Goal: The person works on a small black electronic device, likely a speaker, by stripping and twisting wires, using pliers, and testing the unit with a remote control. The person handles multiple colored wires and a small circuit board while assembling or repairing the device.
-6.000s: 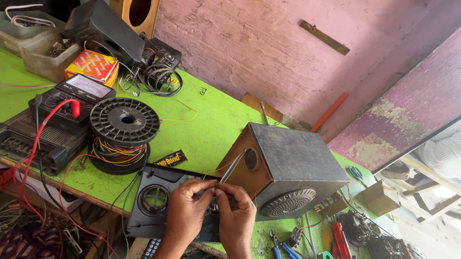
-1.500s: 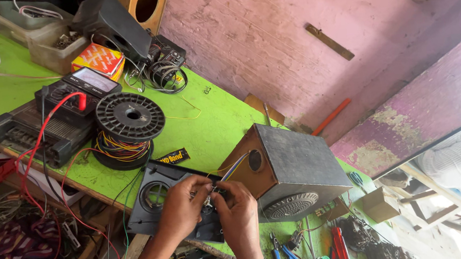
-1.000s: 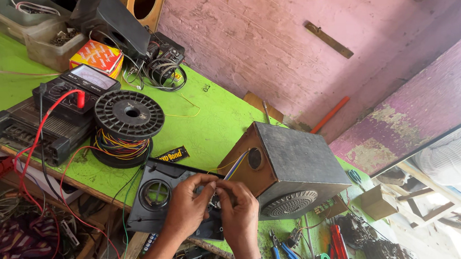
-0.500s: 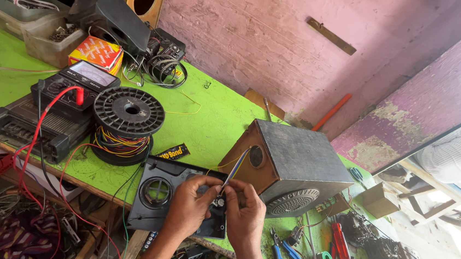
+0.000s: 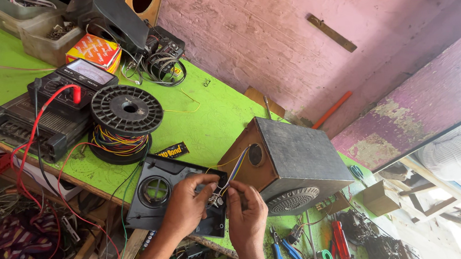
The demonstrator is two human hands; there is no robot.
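— While the green counter [image 5: 208,126] carries everything, what lies at its near edge?
— A grey speaker box [image 5: 293,160], and left of it a black plastic panel [image 5: 161,192].
— And the hands?
— The left hand [image 5: 190,204] and right hand [image 5: 246,216] are close together over the panel, each pinching the thin wires [image 5: 232,170] that run from the box.

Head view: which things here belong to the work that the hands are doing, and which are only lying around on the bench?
In use:
left hand
right hand
thin wires pinched by both hands
black panel under the hands
speaker box the wires run into

Lying about:
wire spool
multimeter
orange box
pliers
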